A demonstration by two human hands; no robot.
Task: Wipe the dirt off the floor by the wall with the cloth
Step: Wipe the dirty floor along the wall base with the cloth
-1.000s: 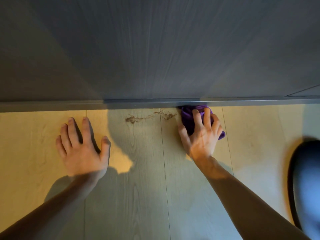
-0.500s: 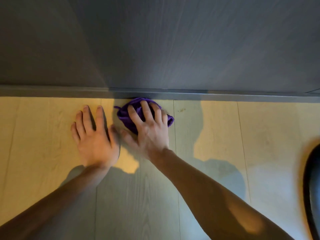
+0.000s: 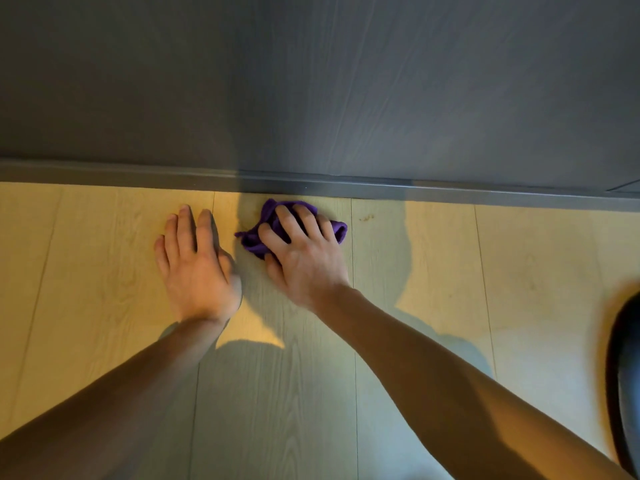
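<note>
A bunched purple cloth [image 3: 254,239] lies on the pale wood floor [image 3: 433,271], close to the grey skirting [image 3: 381,190] at the foot of the wall. My right hand [image 3: 304,258] presses down on the cloth with its fingers spread over it. My left hand [image 3: 194,265] rests flat on the floor just left of the cloth, palm down, holding nothing. A few faint brown specks of dirt [image 3: 366,217] remain on the plank to the right of the cloth.
The dark grey wood-grain wall [image 3: 346,81] fills the upper half of the view. A dark rounded object [image 3: 627,382] cuts in at the right edge. Shadows of my arms fall across the planks.
My right hand has swept the cloth leftward along the skirting, over the brown streak, until it is beside my left hand. The streak is gone; only specks show.
</note>
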